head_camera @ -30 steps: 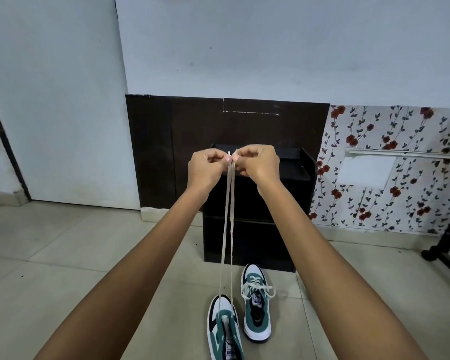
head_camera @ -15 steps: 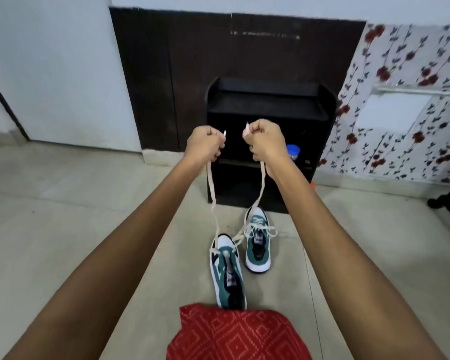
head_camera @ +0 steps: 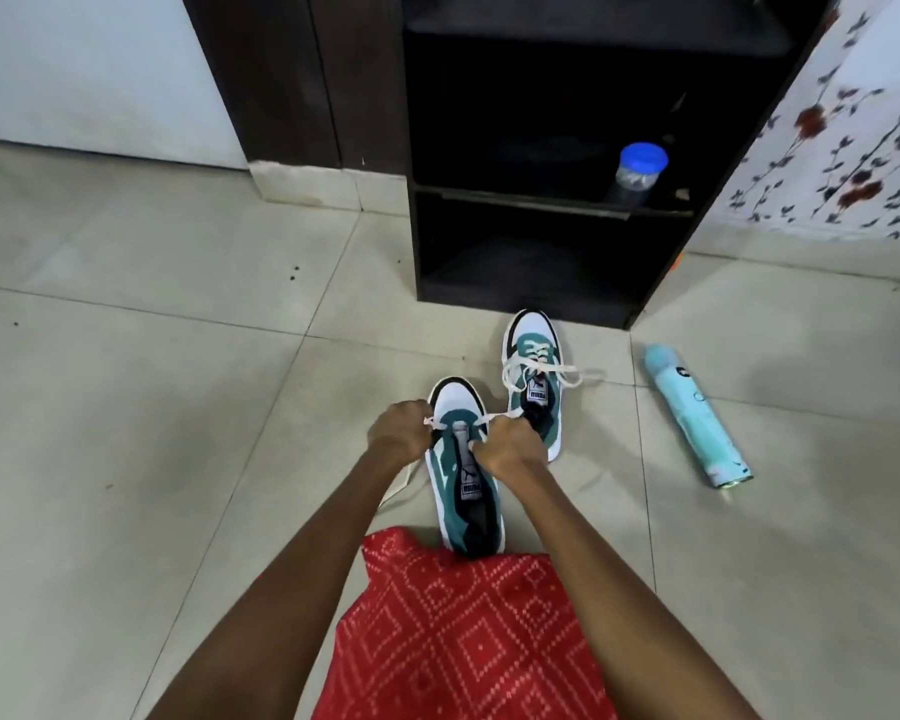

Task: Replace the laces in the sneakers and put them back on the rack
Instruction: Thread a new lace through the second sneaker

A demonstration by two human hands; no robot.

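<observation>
Two green, white and black sneakers stand on the tiled floor. The near sneaker (head_camera: 463, 475) has a pale lace (head_camera: 440, 422) through its lowest eyelets only. My left hand (head_camera: 398, 431) grips the lace's left end beside the toe. My right hand (head_camera: 507, 444) grips the right end, close over the tongue. Slack lace trails on the floor left of the shoe. The far sneaker (head_camera: 533, 376) is fully laced, its bow loose. The black shoe rack (head_camera: 541, 215) stands just behind them.
A light blue spray can (head_camera: 694, 415) lies on the floor right of the sneakers. A blue-lidded jar (head_camera: 637, 171) sits on the rack's middle shelf. Red patterned cloth (head_camera: 463, 631) covers my lap below the near sneaker. Floral wall at right.
My hands have dropped from chest height, where they held the lace ends up together, down to the near sneaker. The view has tilted downward and closer to the floor.
</observation>
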